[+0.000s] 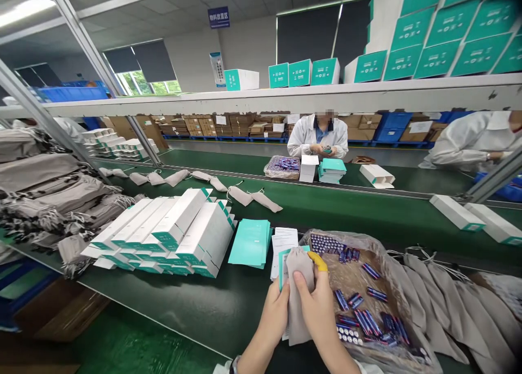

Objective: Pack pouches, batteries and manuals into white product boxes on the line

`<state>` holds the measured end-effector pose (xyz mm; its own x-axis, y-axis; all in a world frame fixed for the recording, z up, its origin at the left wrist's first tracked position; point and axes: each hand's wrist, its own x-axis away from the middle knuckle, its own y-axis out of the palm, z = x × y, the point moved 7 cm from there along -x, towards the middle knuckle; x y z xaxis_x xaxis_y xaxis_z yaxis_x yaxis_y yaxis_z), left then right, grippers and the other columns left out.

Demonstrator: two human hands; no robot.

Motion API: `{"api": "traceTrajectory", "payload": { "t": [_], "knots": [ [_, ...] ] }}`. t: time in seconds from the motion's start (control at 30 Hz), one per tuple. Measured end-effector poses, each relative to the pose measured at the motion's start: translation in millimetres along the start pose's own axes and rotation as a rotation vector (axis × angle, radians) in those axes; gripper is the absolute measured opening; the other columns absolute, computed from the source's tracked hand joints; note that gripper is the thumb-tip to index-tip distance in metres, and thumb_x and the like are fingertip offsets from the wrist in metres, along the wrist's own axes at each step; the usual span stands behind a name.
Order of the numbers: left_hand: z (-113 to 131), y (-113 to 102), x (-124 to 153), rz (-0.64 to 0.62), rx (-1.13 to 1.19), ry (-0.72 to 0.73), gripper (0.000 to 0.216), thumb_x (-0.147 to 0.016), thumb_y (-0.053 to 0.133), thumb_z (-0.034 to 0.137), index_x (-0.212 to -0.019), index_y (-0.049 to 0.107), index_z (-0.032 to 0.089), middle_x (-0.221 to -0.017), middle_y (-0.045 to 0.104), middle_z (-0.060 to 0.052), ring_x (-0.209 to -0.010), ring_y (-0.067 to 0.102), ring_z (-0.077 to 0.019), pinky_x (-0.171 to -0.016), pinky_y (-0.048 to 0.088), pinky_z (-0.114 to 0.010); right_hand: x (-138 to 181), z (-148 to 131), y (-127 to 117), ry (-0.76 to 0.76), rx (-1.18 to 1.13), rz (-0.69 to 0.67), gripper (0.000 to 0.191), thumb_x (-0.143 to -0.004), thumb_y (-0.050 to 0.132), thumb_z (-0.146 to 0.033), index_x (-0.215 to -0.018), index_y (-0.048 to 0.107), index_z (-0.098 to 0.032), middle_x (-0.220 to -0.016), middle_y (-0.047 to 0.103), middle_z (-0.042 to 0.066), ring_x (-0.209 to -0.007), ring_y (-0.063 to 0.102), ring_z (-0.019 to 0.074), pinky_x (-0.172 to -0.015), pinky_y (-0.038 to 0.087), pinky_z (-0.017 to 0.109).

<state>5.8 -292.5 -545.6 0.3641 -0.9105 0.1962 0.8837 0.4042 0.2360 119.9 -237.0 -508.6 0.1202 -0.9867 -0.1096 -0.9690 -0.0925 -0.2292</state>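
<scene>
A small grey drawstring pouch [299, 330] is gripped between my left hand [276, 311] and my right hand [317, 304], with both thumbs on its near face. Behind the pouch, a teal booklet [281, 266] shows in my left hand, together with white paper at its edge. A yellow cover [318, 261] sits on one finger of my right hand. Just right of that hand lies a plastic-lined tray [346, 270] of blue batteries [367, 322], some loose, others standing in rows. Beyond my hands are teal booklets [250, 243] and white leaflets [285, 238].
White-and-teal boxes [163, 232] are stacked at left, beside heaped grey pouches [44, 184]. More pouches [440, 292] lie at right. Filled pouches [240, 194] line the green belt [326, 208]. A shelf [244, 99] crosses above; a co-worker [318, 135] sits opposite, another person at right.
</scene>
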Motion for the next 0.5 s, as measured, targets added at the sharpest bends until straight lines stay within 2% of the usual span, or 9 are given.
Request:
{"api": "traceTrajectory", "payload": {
  "t": [0.1, 0.2, 0.27, 0.33, 0.4, 0.5],
  "knots": [
    [7, 7, 4, -0.039, -0.051, 0.021, 0.059, -0.088, 0.058, 0.06, -0.125, 0.068, 0.015, -0.135, 0.065, -0.013, -0.129, 0.054, -0.0351, -0.111, 0.04, -0.044, 3, 5, -4, 0.041, 0.062, -0.007, 0.061, -0.084, 0.06, -0.056, -0.131, 0.05, -0.019, -0.122, 0.065, 0.015, -0.114, 0.062, 0.036, -0.094, 0.048, 0.047],
    [8, 8, 7, -0.035, -0.053, 0.021, 0.067, -0.086, 0.057, 0.065, -0.129, 0.065, 0.015, -0.136, 0.065, -0.014, -0.129, 0.054, -0.0353, -0.112, 0.039, -0.043, 0, 4, -12, -0.055, 0.177, 0.074, 0.064, -0.079, 0.06, -0.063, -0.123, 0.057, -0.017, -0.117, 0.062, 0.017, -0.114, 0.056, 0.0413, -0.097, 0.042, 0.055],
    [5, 5, 8, -0.009, -0.041, -0.002, 0.074, -0.085, 0.054, 0.07, -0.133, 0.062, 0.014, -0.14, 0.061, -0.015, -0.134, 0.049, -0.0363, -0.115, 0.036, -0.044, -4, 2, -16, -0.146, 0.199, 0.14, 0.069, -0.077, 0.061, -0.064, -0.125, 0.056, -0.014, -0.126, 0.055, 0.02, -0.124, 0.046, 0.0443, -0.104, 0.035, 0.059],
    [2, 3, 9, -0.018, -0.04, -0.014, 0.08, -0.086, 0.049, 0.073, -0.138, 0.058, 0.013, -0.145, 0.055, -0.016, -0.14, 0.043, -0.0366, -0.118, 0.031, -0.046, -8, 10, -18, -0.145, 0.144, 0.15, 0.073, -0.077, 0.064, -0.062, -0.13, 0.052, -0.014, -0.135, 0.048, 0.021, -0.134, 0.037, 0.045, -0.11, 0.03, 0.06],
    [5, 9, 11, -0.147, -0.008, 0.029, 0.083, -0.086, 0.051, 0.071, -0.146, 0.048, 0.014, -0.152, 0.047, -0.016, -0.144, 0.037, -0.0353, -0.12, 0.026, -0.046, -9, 26, -17, -0.058, 0.03, 0.066, 0.067, -0.076, 0.065, -0.062, -0.127, 0.055, -0.019, -0.135, 0.052, 0.017, -0.137, 0.036, 0.0431, -0.11, 0.032, 0.057],
    [10, 24, 17, -0.396, 0.043, 0.086, 0.095, -0.081, 0.069, 0.06, -0.156, 0.027, 0.021, -0.16, 0.035, -0.014, -0.148, 0.032, -0.033, -0.12, 0.028, -0.043, -7, 39, -18, 0.024, -0.109, -0.082, 0.058, -0.068, 0.072, -0.063, -0.113, 0.063, -0.028, -0.122, 0.064, 0.011, -0.136, 0.042, 0.0416, -0.106, 0.041, 0.053]
  ]
}}
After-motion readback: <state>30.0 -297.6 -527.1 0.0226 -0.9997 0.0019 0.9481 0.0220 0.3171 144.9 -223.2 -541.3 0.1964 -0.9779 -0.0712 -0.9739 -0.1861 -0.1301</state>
